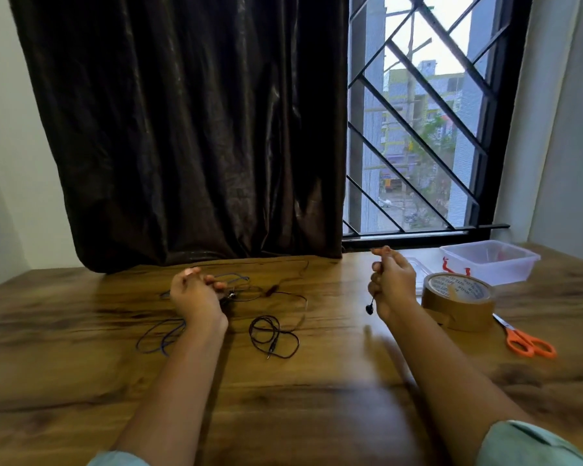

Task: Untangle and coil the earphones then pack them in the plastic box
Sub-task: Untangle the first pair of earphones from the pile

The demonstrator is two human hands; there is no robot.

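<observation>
**On the table (317, 398): untangling barely begun**

Our left hand (196, 294) pinches the earphones (231, 294) at their knot. Our right hand (392, 285) grips one cord, its earbud (370, 309) dangling beneath. Nothing is coiled yet, and the plastic box (492, 264) stands well apart.

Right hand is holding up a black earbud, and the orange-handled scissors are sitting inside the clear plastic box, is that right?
Not quite. The head view shows the orange-handled scissors lying on the wooden table beside the brown tape roll, outside the clear plastic box. The right hand does hold up a black earbud.
</observation>
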